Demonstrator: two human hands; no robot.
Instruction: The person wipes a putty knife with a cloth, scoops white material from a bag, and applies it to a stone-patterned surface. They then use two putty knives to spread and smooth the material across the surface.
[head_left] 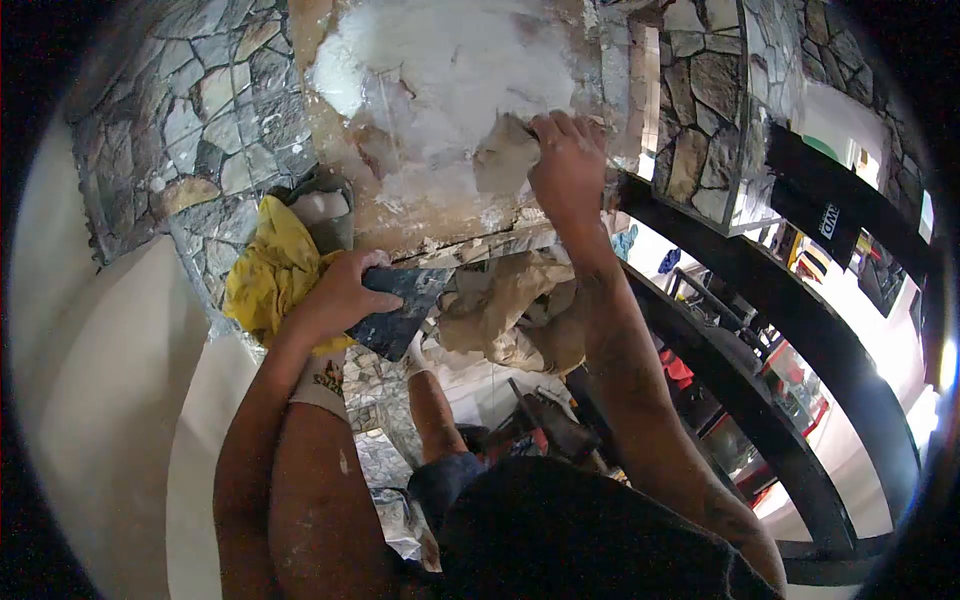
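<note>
My left hand point(352, 293) grips a dark, flat, roughly rectangular plate point(402, 318), its thumb lying over the top face. Fingers curled, my right hand point(570, 165) presses on a surface smeared with whitish plaster point(460, 60). A grey-beige patch point(505, 155) lies right beside its fingertips; what the fingers hold, if anything, I cannot tell. Bare brown areas show along the near edge of the plastered surface. Close to my left hand hangs a crumpled yellow cloth point(265, 270), next to a grey container point(335, 210) with something pale inside.
A torn brown paper bag point(520, 315) sits below the plastered edge, between my arms. Stone-patterned tiles point(220, 95) cover the left side. On the right, curved black steps point(740, 255) descend beside a cluttered lower floor. My legs are below.
</note>
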